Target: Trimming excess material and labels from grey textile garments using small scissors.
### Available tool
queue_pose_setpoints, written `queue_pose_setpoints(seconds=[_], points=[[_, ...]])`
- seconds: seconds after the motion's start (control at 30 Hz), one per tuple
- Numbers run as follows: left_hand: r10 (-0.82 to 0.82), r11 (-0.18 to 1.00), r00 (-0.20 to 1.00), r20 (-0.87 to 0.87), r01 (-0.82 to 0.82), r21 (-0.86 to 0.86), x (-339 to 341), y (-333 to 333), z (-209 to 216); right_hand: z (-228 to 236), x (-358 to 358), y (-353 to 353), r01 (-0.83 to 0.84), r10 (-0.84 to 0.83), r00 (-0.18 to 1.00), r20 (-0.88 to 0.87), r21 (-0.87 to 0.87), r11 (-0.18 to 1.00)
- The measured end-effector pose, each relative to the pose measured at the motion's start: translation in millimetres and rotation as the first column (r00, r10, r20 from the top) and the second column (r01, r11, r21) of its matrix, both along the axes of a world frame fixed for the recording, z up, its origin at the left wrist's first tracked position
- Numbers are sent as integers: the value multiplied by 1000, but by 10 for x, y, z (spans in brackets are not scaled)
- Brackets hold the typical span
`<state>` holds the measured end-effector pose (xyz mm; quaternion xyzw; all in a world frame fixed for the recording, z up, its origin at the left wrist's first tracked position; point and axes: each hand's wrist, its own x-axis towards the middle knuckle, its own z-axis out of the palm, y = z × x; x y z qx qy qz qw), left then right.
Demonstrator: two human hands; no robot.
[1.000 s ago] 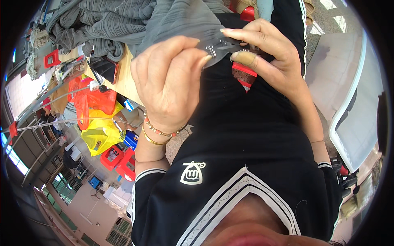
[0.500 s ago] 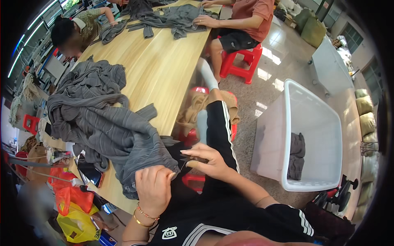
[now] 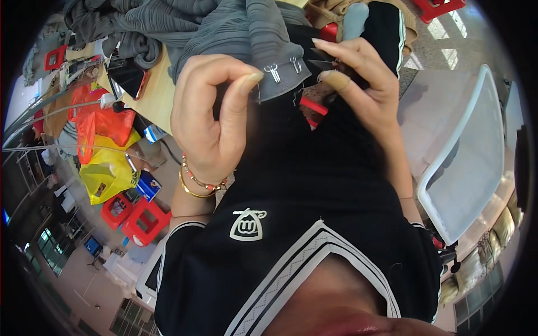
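A grey pleated garment (image 3: 224, 36) hangs over the table edge toward my lap. Its end has a flat grey tab (image 3: 283, 84) with pale, hook-shaped metal pieces (image 3: 273, 73); loose thread ends show along the tab's edge. My left hand (image 3: 207, 115) is closed, pinching the tab's left edge between thumb and forefinger. In my right hand (image 3: 370, 78) are small dark thread snips (image 3: 322, 63), their pointed blades parted and facing the tab without touching it. The fingers partly hide the snips' handles.
On the table's left part (image 3: 159, 84) lies a phone (image 3: 128, 78). Below it are a red plastic bag (image 3: 112, 123), a yellow bag (image 3: 106, 179) and red stools (image 3: 144, 221). To my right stands a big white bin (image 3: 431, 193).
The view has tilted down toward my body, so the far table and the people there are out of sight. The tab has turned to show its metal pieces. Both hands keep their hold.
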<state>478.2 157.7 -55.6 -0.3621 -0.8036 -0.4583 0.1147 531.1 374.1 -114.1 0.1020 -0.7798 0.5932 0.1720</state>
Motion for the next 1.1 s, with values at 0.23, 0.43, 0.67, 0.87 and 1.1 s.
queue_pose_setpoints(seconds=[0.23, 0.43, 0.67, 0.87, 1.1], points=[[17, 991, 996, 88, -29, 134, 42, -25, -31, 109, -11, -59, 19, -19, 1000, -19, 13, 1000], [10, 997, 998, 60, -14, 70, 45, 0, -18, 240, -10, -57, -80, 85, 996, -37, 116, 990], [-10, 1000, 999, -35, 11, 14, 24, 8, -46, 270, -85, -75, -88, 98, 994, -46, 178, 980], [-11, 1000, 998, -64, 11, 2, 28, 4, -54, 245, -88, -98, -120, 131, 990, -45, 190, 974], [-4, 999, 996, -92, 1, -40, 38, 23, -53, 204, -118, -145, -91, 118, 985, -126, 200, 976]])
